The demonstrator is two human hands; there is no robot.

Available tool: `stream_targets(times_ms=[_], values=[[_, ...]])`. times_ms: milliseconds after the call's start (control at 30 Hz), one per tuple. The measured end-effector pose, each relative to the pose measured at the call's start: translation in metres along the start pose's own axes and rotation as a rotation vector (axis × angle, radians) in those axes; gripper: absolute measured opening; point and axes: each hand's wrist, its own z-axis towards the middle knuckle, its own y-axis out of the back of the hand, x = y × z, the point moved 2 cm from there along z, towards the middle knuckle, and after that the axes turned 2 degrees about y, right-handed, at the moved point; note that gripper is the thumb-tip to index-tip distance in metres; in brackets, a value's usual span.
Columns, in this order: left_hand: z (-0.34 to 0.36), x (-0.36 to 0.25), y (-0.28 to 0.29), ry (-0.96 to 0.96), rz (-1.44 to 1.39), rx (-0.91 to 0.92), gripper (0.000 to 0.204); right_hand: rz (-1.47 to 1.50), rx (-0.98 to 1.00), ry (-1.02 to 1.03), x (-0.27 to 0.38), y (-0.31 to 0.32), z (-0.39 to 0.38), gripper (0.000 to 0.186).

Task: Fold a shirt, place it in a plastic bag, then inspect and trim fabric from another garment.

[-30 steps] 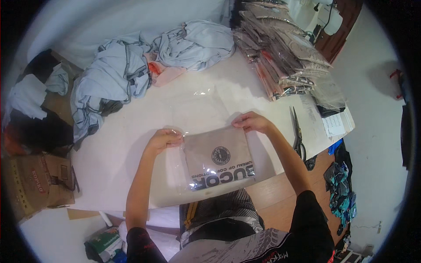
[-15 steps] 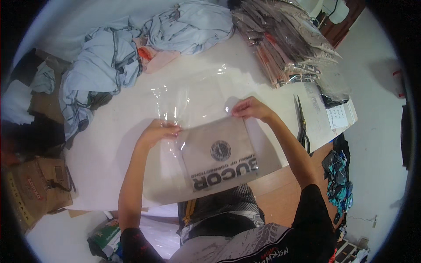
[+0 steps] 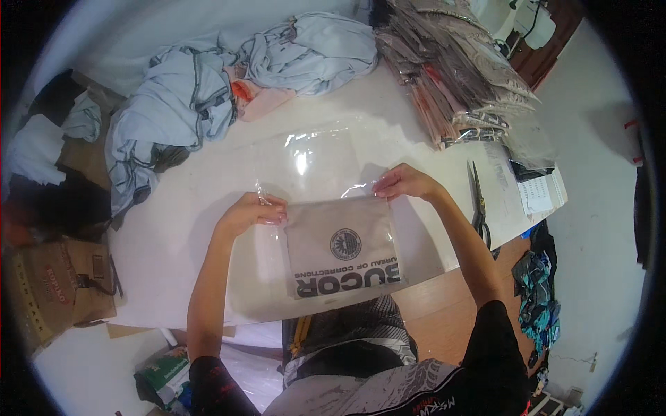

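Observation:
A folded beige garment [image 3: 312, 243] with dark printed lettering and a round emblem lies in a clear plastic bag [image 3: 298, 166] near the table's front edge. The bag's transparent upper part extends beyond the garment toward the back. My left hand [image 3: 253, 211] pinches the bag at the garment's upper left corner, fingers closed on it. My right hand [image 3: 406, 182] pinches it at the upper right corner. Black scissors [image 3: 476, 201] lie to the right of my right arm.
Heaped pale cloths [image 3: 173, 97] and a pink piece [image 3: 263, 100] line the back of the white table [image 3: 173, 263]. Bagged garments [image 3: 458, 76] are stacked at back right, beside paper [image 3: 538, 194]. A cardboard box [image 3: 59, 284] stands left; dark cloths [image 3: 534, 298] lie right, below the table.
The bag's upper part shows different folds and reflections. Both hands still hold the bag; since half a second ago they sit slightly lower in view, partly with the shifting view.

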Motion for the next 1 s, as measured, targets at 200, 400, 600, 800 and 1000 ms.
stream_targets(times_ms=[200, 400, 600, 800, 1000], values=[[0.004, -0.005, 0.016, -0.002, 0.192, 0.083, 0.025, -0.141, 0.025, 0.148, -0.001, 0.003, 0.011, 0.022], [-0.004, 0.008, 0.018, -0.203, 0.257, 0.004, 0.016, -0.323, -0.158, 0.452, -0.016, 0.000, -0.009, 0.014], [-0.020, 0.025, 0.013, -0.849, 0.880, -0.163, 0.027, -0.722, -0.243, 0.628, -0.015, -0.014, -0.031, 0.033], [-0.052, 0.031, -0.015, -0.813, 0.686, -0.389, 0.035, -0.908, -0.394, 0.771, -0.002, -0.036, -0.053, 0.030], [-0.086, 0.044, -0.046, -0.901, 0.836, -0.474, 0.036, -0.775, -0.493, 0.724, -0.007, -0.066, -0.094, 0.029]])
